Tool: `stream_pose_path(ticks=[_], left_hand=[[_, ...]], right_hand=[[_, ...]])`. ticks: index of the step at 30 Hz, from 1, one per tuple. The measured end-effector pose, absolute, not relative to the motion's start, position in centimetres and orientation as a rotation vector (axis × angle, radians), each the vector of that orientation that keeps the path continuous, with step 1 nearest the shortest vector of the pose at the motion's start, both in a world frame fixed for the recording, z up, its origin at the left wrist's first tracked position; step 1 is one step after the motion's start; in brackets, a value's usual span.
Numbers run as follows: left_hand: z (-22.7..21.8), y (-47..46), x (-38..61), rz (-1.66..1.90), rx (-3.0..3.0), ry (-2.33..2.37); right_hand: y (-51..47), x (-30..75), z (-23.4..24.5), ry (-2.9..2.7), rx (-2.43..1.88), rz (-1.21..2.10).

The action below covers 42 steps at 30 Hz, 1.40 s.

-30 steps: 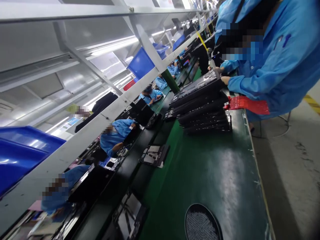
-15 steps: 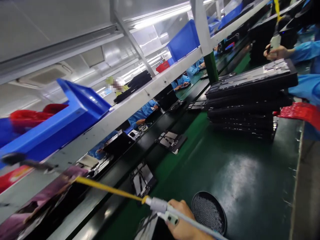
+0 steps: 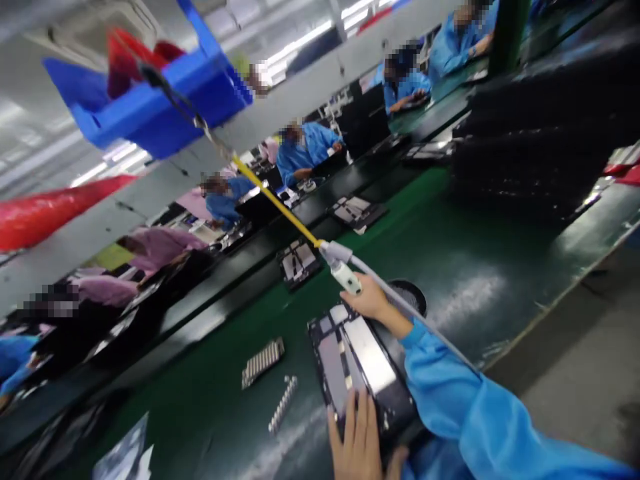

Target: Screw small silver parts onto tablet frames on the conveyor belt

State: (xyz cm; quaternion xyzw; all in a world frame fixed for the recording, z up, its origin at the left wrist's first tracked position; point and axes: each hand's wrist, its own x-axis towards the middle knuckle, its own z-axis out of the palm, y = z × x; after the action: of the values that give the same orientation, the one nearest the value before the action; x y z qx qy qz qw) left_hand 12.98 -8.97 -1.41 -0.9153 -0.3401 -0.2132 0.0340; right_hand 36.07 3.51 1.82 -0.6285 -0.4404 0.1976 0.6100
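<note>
Factory line, glossy green surface [image 3: 450, 267]. Left hand [image 3: 357, 440] lies flat, fingers spread, on the near end of an open dark chassis [image 3: 357, 373] with flat silver panels. Right hand [image 3: 370, 300] has its fingers closed round a white driver [image 3: 345, 275] on a yellow cord, just above the chassis' far end. Two ribbed metal strips [image 3: 273, 380] lie loose nearby. Fastening looks under way; progress unclear.

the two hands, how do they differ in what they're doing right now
The right hand is raised and closed around the white electric screwdriver hanging from a yellow cord; the left hand lies lower, fingers spread flat on the near end of the opened device. The right hand's blue sleeve shows along the arm; the left hand's wrist runs out of the picture. Both are bare and over the green bench.
</note>
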Motion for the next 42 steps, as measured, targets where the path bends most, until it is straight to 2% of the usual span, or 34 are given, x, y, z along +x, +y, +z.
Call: stream_pose_path(ticks=[4,10,12,18,23,26,37,42], left_hand=[[-3.0,-9.8,14.2,-0.584,-2.856,-0.850],[-3.4,-11.4,14.5,-0.796,-2.915,-1.013],[-2.9,-10.1,13.6,-0.963,-2.907,-1.201],[-2.8,-1.1,13.2,-1.650,-2.537,-2.301],[-4.4,1.0,14.6,-2.046,-2.545,-2.344],[-4.7,0.4,14.4,-2.074,-2.518,-2.362],[-4.6,0.2,15.4,-1.812,-2.567,-2.258],[-4.4,-0.2,14.9,-1.837,-2.513,-2.308]], right_hand=[[3.9,36.1,1.4,-1.002,-1.478,0.490],[4.0,35.9,1.2,-1.018,-1.458,0.463],[4.0,36.0,1.3,-1.006,-1.442,0.469],[4.0,36.4,1.0,-0.994,-1.454,0.553],[3.9,36.4,0.8,-1.022,-1.483,0.541],[3.8,36.3,0.9,-1.030,-1.485,0.546],[3.7,36.1,1.0,-1.007,-1.465,0.549],[2.8,36.9,3.1,-0.986,-1.320,0.655]])
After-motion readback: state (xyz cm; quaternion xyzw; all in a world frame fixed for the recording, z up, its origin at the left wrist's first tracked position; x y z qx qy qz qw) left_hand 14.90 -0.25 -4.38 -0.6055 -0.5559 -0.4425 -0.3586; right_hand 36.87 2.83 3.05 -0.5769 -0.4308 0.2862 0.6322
